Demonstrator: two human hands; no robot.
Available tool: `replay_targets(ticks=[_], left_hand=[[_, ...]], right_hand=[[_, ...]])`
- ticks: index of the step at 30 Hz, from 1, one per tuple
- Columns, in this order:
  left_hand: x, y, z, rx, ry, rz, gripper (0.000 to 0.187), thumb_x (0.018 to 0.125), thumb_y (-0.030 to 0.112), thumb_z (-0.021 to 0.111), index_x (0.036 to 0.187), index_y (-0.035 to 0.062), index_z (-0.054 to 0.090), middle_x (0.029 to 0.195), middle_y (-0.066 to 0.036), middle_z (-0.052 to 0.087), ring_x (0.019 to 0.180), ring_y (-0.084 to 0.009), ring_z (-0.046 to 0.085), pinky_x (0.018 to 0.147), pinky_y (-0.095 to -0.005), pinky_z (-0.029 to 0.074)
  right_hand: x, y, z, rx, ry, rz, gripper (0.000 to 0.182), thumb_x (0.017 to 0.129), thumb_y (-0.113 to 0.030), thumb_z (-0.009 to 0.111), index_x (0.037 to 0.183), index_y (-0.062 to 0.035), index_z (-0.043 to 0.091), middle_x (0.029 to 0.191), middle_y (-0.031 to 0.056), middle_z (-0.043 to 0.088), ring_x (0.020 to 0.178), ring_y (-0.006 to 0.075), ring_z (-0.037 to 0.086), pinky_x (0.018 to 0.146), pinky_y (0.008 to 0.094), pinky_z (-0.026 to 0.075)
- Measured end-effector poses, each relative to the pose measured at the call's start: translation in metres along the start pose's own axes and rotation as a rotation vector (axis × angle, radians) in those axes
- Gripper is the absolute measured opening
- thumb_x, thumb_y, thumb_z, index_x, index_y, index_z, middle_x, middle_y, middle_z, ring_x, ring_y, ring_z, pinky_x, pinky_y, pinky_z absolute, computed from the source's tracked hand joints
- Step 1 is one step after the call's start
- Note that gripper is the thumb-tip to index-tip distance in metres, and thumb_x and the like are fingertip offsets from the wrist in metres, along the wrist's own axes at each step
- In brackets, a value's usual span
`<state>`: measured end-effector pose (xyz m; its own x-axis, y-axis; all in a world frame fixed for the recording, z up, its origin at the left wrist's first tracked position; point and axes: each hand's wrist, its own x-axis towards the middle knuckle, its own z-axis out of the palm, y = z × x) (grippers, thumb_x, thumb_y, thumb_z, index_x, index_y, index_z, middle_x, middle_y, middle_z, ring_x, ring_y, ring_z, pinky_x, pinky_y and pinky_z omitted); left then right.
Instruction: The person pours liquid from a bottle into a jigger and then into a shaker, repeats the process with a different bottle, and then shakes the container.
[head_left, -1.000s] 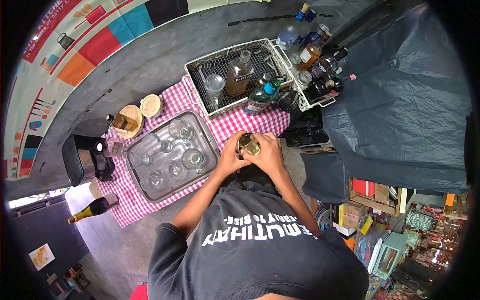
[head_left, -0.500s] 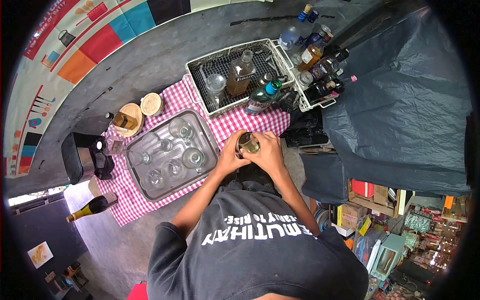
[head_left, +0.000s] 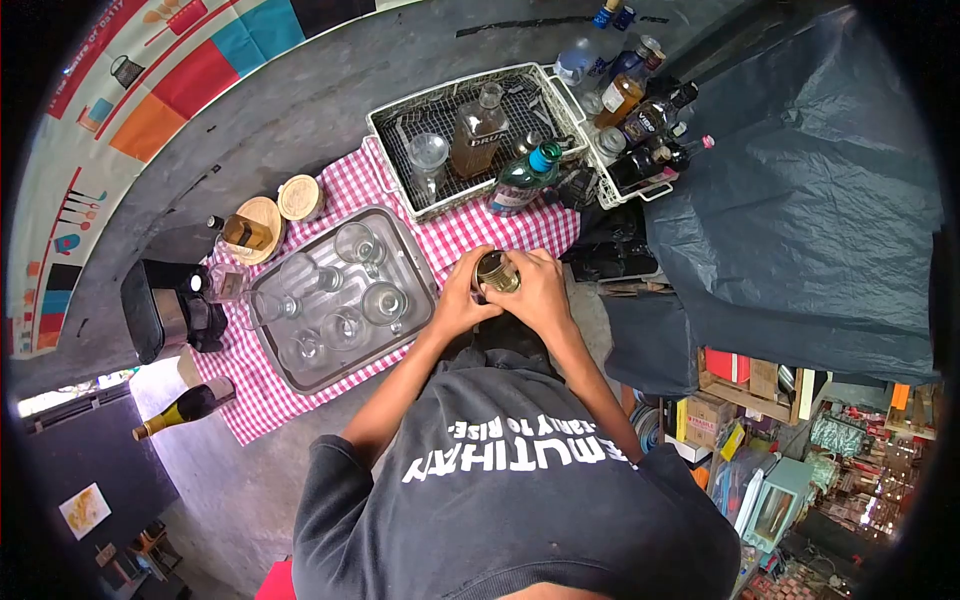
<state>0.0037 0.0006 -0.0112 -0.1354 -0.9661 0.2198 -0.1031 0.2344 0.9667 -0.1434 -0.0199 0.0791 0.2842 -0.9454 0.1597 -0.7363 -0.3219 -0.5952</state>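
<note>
My left hand (head_left: 466, 297) and my right hand (head_left: 540, 292) are wrapped round a small, round gold-toned container (head_left: 498, 272) with ridged rings. It is held just above the near edge of the pink checked cloth (head_left: 465, 240), and the fingers hide much of its side. Left of my hands, a grey metal tray (head_left: 415, 300) holds several clear glasses, among them a glass mug (head_left: 384, 304). Beyond my hands, a green bottle with a blue neck (head_left: 522, 182) stands by the white wire basket (head_left: 400, 200).
In the basket are a square clear bottle (head_left: 478, 135) and a stemmed glass (head_left: 428, 160). More bottles (head_left: 640, 110) crowd the back right. At left are a dark wine bottle (head_left: 190, 405), a black appliance (head_left: 155, 310) and a wooden-lidded jar (head_left: 300, 197). Dark plastic sheeting (head_left: 780, 220) hangs on the right.
The view has shifted slightly, with the tray and basket a little higher in the picture. Both hands keep their hold on the container, nearly unmoved.
</note>
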Motion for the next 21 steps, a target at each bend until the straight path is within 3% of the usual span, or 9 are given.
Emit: replay_targets(ticks=[21], left_hand=[[0.0016, 0.0031, 0.0015, 0.007, -0.025, -0.006, 0.084, 0.056, 0.011, 0.077, 0.132, -0.0006, 0.043, 0.125, -0.017, 0.052, 0.118, -0.0323, 0.053, 0.101, -0.0391, 0.041]], right_hand=[[-0.0007, 0.0037, -0.0009, -0.052, 0.014, -0.004, 0.038, 0.059, -0.027, 0.079, 0.085, -0.0015, 0.067, 0.079, 0.0126, 0.067, 0.078, 0.0320, 0.062, 0.073, 0.0424, 0.050]])
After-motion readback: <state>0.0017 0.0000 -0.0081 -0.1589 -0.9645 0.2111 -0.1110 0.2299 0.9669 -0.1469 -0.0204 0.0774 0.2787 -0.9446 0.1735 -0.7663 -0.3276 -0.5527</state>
